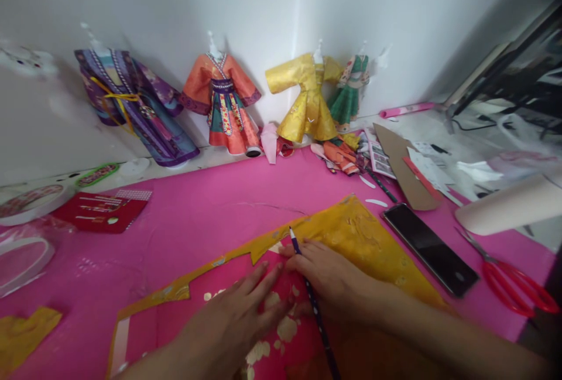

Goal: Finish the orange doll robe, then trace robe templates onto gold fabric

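Observation:
A red piece with pale floral print (pixel 287 328) lies on top of yellow brocade fabric (pixel 351 228). My left hand (pixel 237 315) rests on the red piece with its fingers stretched out. Just to its right, my right hand (pixel 327 274) presses on the same piece near its upper edge. A dark pencil with white dots (pixel 317 315) is held in the right hand, its tip pointing away from me. Beneath the hands, part of the red piece and the cloth is hidden.
Red-handled scissors (pixel 511 283) and a black phone (pixel 428 245) lie on the right, near a white roll (pixel 511 201). Miniature dressed forms, one in a purple robe (pixel 140 105), stand along the wall. Tape rolls (pixel 26 263) and a yellow scrap (pixel 28 333) are left.

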{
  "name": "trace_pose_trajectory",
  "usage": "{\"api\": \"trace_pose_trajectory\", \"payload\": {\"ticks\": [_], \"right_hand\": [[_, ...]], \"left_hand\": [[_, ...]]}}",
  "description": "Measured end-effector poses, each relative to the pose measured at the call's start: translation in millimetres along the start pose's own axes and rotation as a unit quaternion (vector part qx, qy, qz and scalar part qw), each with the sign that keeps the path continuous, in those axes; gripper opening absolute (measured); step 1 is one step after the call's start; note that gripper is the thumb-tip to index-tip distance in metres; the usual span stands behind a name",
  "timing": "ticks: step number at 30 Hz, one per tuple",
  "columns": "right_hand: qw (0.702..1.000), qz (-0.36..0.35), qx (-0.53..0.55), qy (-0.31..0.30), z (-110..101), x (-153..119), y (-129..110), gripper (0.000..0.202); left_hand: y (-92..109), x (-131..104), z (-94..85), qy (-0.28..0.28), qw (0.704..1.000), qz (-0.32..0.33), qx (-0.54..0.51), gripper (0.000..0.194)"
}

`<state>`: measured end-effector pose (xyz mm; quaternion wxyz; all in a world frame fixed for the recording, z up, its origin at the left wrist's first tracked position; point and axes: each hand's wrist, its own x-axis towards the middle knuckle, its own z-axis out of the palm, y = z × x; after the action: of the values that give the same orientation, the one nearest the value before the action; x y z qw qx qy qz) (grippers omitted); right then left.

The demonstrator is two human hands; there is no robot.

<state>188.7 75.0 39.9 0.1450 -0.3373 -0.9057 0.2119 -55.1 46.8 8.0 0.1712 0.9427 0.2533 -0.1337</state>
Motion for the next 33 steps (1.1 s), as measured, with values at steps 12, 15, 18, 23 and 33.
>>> {"api": "trace_pose_trajectory", "payload": {"ticks": [12, 15, 18, 23, 33], "right_hand": [[1.0, -0.014, -0.009, 0.003, 7, 0, 8, 0.05], [1.0, -0.01, -0.01, -0.006, 8, 1, 10, 0.05], [1.0, -0.004, -0.01, -0.016, 7, 3, 10, 0.048], [1.0, -0.007, -0.011, -0.017, 5, 3, 9, 0.042], [1.0, -0.015, -0.017, -0.015, 3, 5, 8, 0.043]], "left_hand": [[2, 7, 1.7, -0.046, 0.998, -0.025, 0.045, 0.171], [1, 6, -3.7, -0.042, 0.998, -0.009, 0.038, 0.171], [0, 5, -11.0, -0.036, 0.999, 0.014, 0.019, 0.17], [-1, 3, -22.2, -0.045, 0.999, 0.009, -0.018, 0.169], [-3, 2, -28.5, -0.036, 0.999, 0.035, -0.009, 0.16]]}}
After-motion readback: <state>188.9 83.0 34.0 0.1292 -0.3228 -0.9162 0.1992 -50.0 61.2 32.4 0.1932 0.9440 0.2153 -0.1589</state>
